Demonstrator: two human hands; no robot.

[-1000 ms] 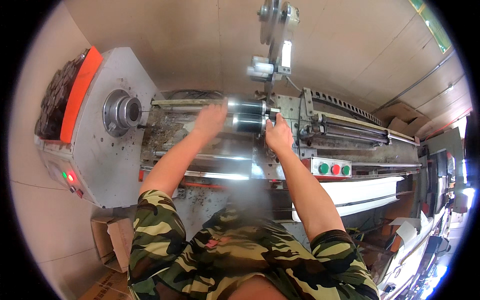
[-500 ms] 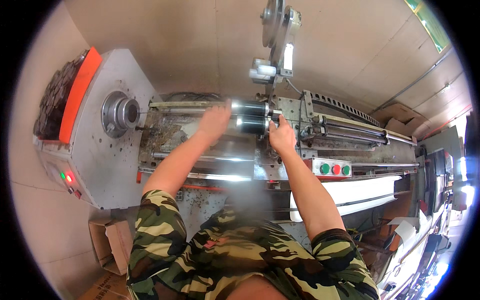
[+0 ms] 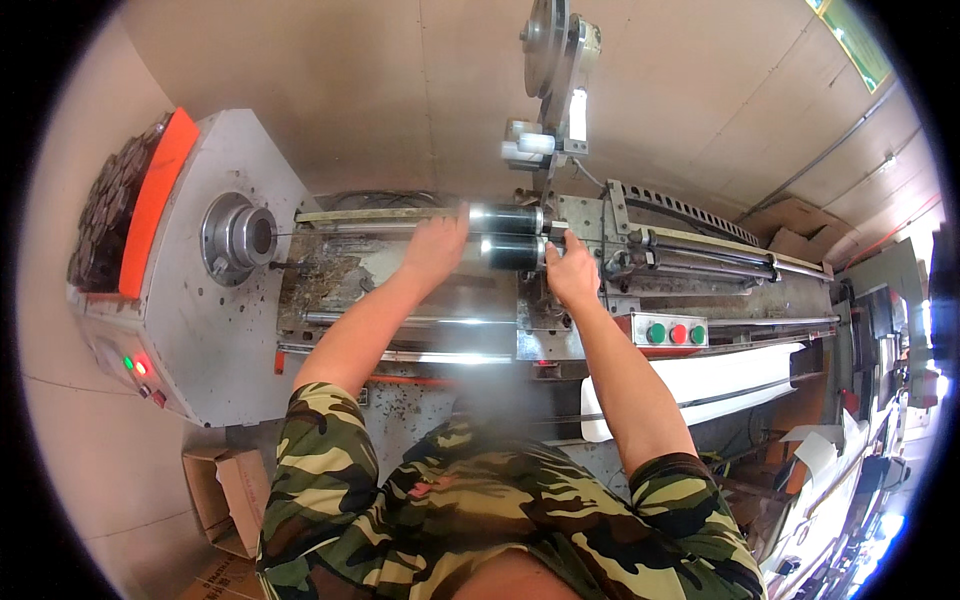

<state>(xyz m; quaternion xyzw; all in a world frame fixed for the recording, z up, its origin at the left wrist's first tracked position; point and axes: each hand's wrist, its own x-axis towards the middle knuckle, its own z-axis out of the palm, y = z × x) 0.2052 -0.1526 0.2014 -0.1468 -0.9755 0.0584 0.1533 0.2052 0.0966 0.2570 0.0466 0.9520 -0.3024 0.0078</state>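
Note:
Two short black rollers with bright metal ends lie side by side on a long metal machine bed: a far roller [image 3: 505, 219] and a near roller [image 3: 515, 252]. My left hand [image 3: 438, 248] is at the left end of the far roller, its fingers curled and their tips partly hidden. At the rollers' right end, my right hand [image 3: 573, 272] has its fingers bent around a small metal end piece [image 3: 556, 232], thumb toward the near roller. Exactly what either hand grips is hard to see. A blurred grey patch covers the view just below the rollers.
On the left stands a grey machine head with a round metal chuck [image 3: 240, 240] and an orange-edged top [image 3: 160, 200]. Right of my hands is a button box [image 3: 668, 333]. A white sheet [image 3: 690, 393] hangs below it. An upright arm with a wheel [image 3: 545, 50] rises behind.
The whole view has shifted slightly. My left hand looks more sharply bent at the wrist beside the far roller, and my right hand stays at the rollers' right end.

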